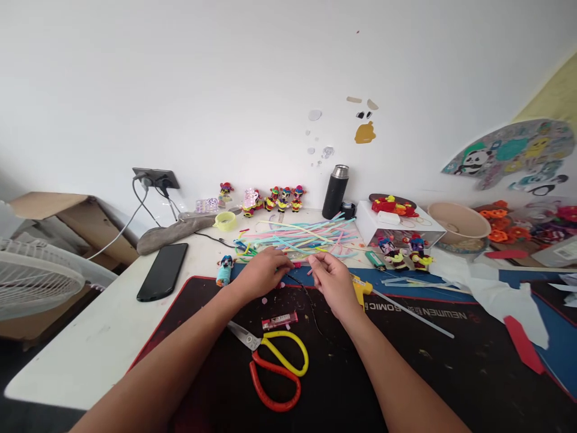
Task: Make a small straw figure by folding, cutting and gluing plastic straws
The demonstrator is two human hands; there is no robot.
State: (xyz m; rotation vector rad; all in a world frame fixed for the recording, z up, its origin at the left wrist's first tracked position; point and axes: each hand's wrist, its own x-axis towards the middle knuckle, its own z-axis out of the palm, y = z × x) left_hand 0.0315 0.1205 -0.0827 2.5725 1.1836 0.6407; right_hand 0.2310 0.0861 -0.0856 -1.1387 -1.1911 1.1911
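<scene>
My right hand [332,281] is closed in a pinch, and a short, thin pinkish piece [310,272] shows at its fingertips. To its left, my left hand [264,272] has its fingers bent down at the near edge of a pile of pastel strips [311,233]; whatever those fingers hold is hidden. Beyond my left wrist stands a small light-blue wrapped figure [225,270]. A yellow glue gun [360,288] with a translucent glue stick lies partly behind my right hand. Between my forearms lie scissors [282,361] with one yellow and one red handle, and a pink lighter [280,320].
A phone [162,272] lies left on the white table. Several colourful figurines [285,199] and a black flask [336,192] stand along the wall. At right are a white box [401,224], two figurines, a bowl [458,221] and paper scraps. A fan [40,279] is far left.
</scene>
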